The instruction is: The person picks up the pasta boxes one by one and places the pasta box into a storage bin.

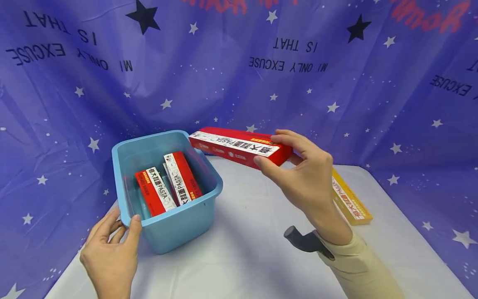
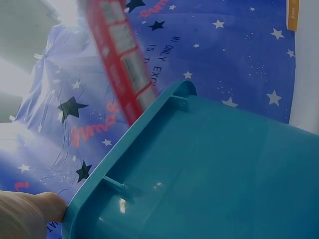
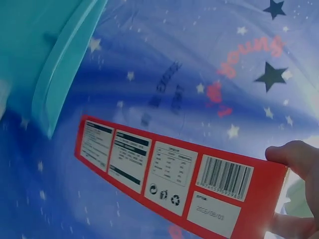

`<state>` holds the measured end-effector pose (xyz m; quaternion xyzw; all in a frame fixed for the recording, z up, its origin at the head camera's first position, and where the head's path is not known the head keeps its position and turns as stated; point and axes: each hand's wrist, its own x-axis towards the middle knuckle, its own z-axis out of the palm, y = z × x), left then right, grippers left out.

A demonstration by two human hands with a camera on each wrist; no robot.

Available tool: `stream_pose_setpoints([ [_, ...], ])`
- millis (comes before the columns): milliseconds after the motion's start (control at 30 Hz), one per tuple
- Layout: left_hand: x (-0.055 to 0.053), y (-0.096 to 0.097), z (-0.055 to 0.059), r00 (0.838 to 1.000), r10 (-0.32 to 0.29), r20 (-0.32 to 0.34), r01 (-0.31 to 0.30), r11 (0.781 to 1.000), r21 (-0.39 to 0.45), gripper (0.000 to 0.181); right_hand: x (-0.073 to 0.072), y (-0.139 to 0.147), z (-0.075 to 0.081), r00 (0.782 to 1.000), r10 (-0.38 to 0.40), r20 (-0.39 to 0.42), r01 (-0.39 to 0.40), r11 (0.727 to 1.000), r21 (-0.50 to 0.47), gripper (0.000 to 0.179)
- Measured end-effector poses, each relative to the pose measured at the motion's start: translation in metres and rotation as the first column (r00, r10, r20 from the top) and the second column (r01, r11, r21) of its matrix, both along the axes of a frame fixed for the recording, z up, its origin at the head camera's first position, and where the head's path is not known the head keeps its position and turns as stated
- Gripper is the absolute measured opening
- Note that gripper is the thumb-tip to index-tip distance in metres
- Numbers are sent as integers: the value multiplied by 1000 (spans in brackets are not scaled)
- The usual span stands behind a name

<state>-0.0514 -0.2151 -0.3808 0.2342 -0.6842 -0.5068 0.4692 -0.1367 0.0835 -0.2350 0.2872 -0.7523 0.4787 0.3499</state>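
My right hand (image 1: pixel 304 174) grips a long red pasta box (image 1: pixel 239 145) by its right end, thumb on the near side and fingers over the top. The box is held up in the air, its far end beside the right rim of a blue plastic bin (image 1: pixel 183 222). In the right wrist view, the printed back of the pasta box (image 3: pixel 169 174) shows a barcode and label panels. My left hand (image 1: pixel 112 253) holds the bin's near left corner, with the thumb at the rim. Two red pasta boxes (image 1: pixel 154 191) (image 1: pixel 183 178) lean inside the bin.
A yellow pasta box (image 1: pixel 351 197) lies on the white-covered table (image 1: pixel 254 249) at the right, partly behind my right wrist. A dark curved piece (image 1: pixel 302 241) sticks out from the right sleeve. Purple star-printed cloth (image 1: pixel 231 83) hangs behind the table.
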Motion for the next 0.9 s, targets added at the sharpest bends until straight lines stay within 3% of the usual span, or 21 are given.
stream_pose_setpoints([
  [133, -3, 3, -2, 999, -26, -25, 26, 1000, 16, 46, -8, -31, -4, 997, 71, -38, -71, 997, 11, 40],
  [300, -3, 3, -3, 999, -2, -33, 2, 1000, -1, 44, -16, -79, -21, 992, 104, -69, -98, 991, 90, 41],
  [500, -1, 3, -5, 999, 16, -36, -16, 1000, -3, 43, -18, -137, -55, 992, 92, -81, -71, 970, 234, 42],
  [567, -1, 4, -6, 999, 7, -38, -7, 1000, -7, 43, -15, -152, -66, 994, 56, -89, -28, 957, 290, 42],
  [667, -1, 5, -6, 1000, -1, -28, 1, 1000, -21, 44, -9, -169, -80, 995, -9, -98, 47, 919, 393, 46],
  [767, -1, 4, -6, 1000, 2, -2, -2, 1000, -28, 45, -1, -181, -89, 991, -81, -110, 127, 840, 528, 54],
  [833, 1, 4, -5, 1000, 5, 16, -5, 1000, -23, 45, 3, -186, -92, 990, -109, -93, 143, 791, 595, 57],
  [900, 2, 4, -5, 1000, 9, 23, -9, 1000, -10, 46, 5, -189, -93, 993, -114, -38, 111, 756, 645, 56],
])
